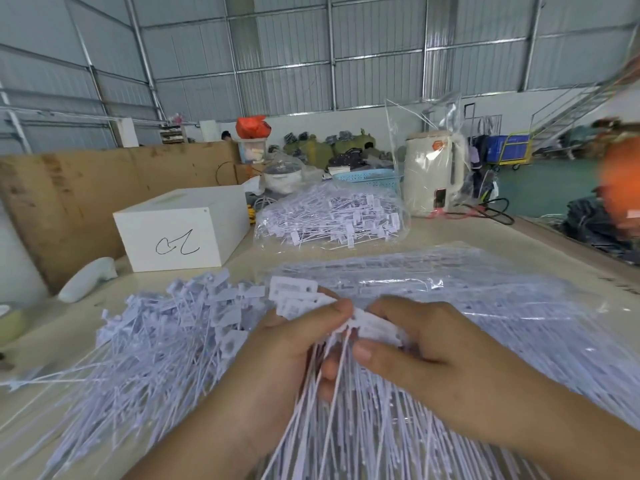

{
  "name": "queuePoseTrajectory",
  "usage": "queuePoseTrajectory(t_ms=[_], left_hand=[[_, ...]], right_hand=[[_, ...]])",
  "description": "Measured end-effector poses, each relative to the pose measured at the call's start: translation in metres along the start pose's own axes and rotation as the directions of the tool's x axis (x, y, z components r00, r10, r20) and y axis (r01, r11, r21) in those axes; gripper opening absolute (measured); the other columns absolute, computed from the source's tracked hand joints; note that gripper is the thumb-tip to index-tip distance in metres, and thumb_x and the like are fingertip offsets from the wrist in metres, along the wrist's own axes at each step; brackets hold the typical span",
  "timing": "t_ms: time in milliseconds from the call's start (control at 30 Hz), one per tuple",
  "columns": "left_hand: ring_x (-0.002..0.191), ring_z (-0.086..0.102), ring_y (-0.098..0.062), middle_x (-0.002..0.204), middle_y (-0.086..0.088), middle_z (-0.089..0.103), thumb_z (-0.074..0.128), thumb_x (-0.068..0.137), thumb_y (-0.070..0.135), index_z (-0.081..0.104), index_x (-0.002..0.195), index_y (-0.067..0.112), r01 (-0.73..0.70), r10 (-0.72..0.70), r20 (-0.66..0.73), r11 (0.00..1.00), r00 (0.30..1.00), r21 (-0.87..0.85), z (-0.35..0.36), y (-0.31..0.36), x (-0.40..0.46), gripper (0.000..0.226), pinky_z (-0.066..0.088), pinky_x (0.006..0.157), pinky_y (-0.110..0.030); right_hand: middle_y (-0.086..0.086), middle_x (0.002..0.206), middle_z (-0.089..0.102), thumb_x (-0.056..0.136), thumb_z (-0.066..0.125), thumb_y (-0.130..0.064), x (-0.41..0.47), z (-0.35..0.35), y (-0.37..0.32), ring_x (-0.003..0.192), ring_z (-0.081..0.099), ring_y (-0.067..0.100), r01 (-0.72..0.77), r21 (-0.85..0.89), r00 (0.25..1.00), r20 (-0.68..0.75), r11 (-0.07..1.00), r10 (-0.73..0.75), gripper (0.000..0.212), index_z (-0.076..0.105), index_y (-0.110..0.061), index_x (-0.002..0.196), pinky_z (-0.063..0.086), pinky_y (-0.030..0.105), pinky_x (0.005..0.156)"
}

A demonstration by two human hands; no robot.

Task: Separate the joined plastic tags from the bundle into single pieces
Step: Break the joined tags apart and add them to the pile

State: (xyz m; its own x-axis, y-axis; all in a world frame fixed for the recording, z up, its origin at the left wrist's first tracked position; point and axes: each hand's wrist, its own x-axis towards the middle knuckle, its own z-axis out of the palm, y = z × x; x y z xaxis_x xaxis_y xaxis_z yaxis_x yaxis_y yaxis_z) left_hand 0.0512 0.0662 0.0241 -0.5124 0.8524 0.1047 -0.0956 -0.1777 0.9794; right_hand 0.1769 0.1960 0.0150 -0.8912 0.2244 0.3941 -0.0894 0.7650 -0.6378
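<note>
Fingers (341, 311) of both hands pinch the tag bundle (346, 393) (heads uppermost).

Two hands (287, 344) (426, 344), one white box (180, 226), one kettle (433, 171), one blue basket (367, 177), two clear bags of tags (329, 220) (485, 289), loose tags (166, 334) beyond counting.

The left hand (294, 344) and the right hand (426, 355) meet over the table (485, 230), both gripping a bundle of tags (346, 393) between them. Left of the left hand lies a loose heap of tags (166, 341). Right of and behind the right hand lie bagged tags (502, 296). Farther behind the hands sits another bag of tags (329, 220), with a box (183, 226) to its left and a kettle (433, 171) to its right.
</note>
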Motion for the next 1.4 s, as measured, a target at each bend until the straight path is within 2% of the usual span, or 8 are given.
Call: queuePoseTrajectory(t_ms=[100,333,667,900,1067,1200,1333,1400], left_hand=[[0.038,0.041,-0.011,0.053,-0.002,0.054,0.083,0.057,0.019,0.073,0.069,0.023,0.003,-0.001,0.043,0.999,0.999,-0.04,-0.004,0.001,0.0,0.016,0.035,0.036,-0.019],[0.034,0.034,-0.011,0.052,-0.004,0.043,0.077,0.057,0.031,0.07,0.073,0.013,0.027,-0.022,0.047,0.995,0.999,-0.098,-0.007,-0.002,0.003,0.025,0.028,0.036,-0.017],[0.024,0.028,-0.014,0.041,-0.006,0.034,0.073,0.049,0.011,0.053,0.048,0.003,0.377,-0.372,0.222,0.926,0.901,0.021,-0.016,0.007,0.017,0.021,0.022,0.033,-0.011],[0.027,0.029,-0.009,0.042,-0.003,0.036,0.077,0.055,0.015,0.058,0.059,0.012,0.156,-0.143,0.063,0.925,0.988,-0.347,-0.003,0.0,0.006,0.02,0.023,0.028,-0.013],[0.031,0.031,-0.01,0.046,-0.006,0.035,0.074,0.054,0.017,0.059,0.061,0.008,0.083,-0.095,-0.011,0.911,0.995,-0.403,0.004,-0.001,0.004,0.019,0.026,0.029,-0.015],[0.032,0.033,-0.011,0.049,-0.007,0.036,0.073,0.057,0.017,0.059,0.065,0.01,0.053,-0.062,-0.014,0.925,0.998,-0.377,0.013,-0.002,-0.001,0.018,0.029,0.029,-0.018],[0.031,0.036,-0.009,0.052,-0.003,0.038,0.065,0.065,0.01,0.053,0.071,0.011,-0.026,-0.053,-0.143,0.864,0.988,-0.503,-0.002,0.007,0.008,0.013,0.029,0.03,-0.013],[0.035,0.038,-0.007,0.055,0.002,0.042,0.064,0.069,0.013,0.051,0.075,0.014,-0.106,-0.011,-0.222,0.855,0.975,-0.508,-0.016,0.014,0.011,0.014,0.031,0.032,-0.014]], right_hand=[[-0.01,0.055,0.043,0.097,0.053,-0.045,0.001,-0.007,0.002,0.048,0.035,0.004,-0.043,0.034,0.997,0.068,0.999,0.04,0.025,0.059,-0.027,0.08,0.026,0.019,0.049],[-0.01,0.054,0.043,0.097,0.053,-0.042,0.001,-0.004,-0.007,0.048,0.035,0.004,-0.071,0.075,0.996,0.056,0.995,0.066,0.023,0.066,-0.024,0.092,0.028,0.023,0.05],[-0.009,0.053,0.038,0.098,0.055,-0.04,-0.002,-0.013,-0.014,0.048,0.033,0.005,-0.111,-0.092,0.966,0.225,0.99,0.129,0.036,0.046,-0.021,0.069,0.026,0.022,0.05],[-0.015,0.06,0.049,0.097,0.051,-0.042,0.0,-0.007,-0.012,0.054,0.04,0.003,-0.053,0.058,0.988,0.147,0.997,0.044,0.029,0.065,-0.018,0.088,0.033,0.029,0.057],[-0.014,0.107,0.073,0.103,0.049,-0.019,0.003,-0.011,-0.016,0.097,0.065,0.0,-0.079,0.184,0.963,0.268,0.98,0.027,0.023,0.069,-0.014,0.115,0.047,0.026,0.092],[-0.021,0.075,0.068,0.099,0.052,-0.007,0.005,-0.02,-0.02,0.067,0.058,-0.012,-0.106,0.334,0.946,0.324,0.937,-0.009,0.026,0.075,-0.019,0.095,0.039,0.002,0.065],[-0.001,0.057,0.028,0.089,0.065,-0.028,-0.002,-0.022,-0.013,0.053,0.026,0.021,-0.121,0.353,0.955,0.296,0.928,0.013,0.039,0.045,-0.023,0.056,0.023,0.038,0.056],[-0.002,0.057,0.025,0.087,0.064,-0.038,-0.003,-0.02,-0.01,0.051,0.024,0.02,-0.105,0.358,0.978,0.204,0.928,0.032,0.04,0.041,-0.022,0.059,0.023,0.035,0.051]])
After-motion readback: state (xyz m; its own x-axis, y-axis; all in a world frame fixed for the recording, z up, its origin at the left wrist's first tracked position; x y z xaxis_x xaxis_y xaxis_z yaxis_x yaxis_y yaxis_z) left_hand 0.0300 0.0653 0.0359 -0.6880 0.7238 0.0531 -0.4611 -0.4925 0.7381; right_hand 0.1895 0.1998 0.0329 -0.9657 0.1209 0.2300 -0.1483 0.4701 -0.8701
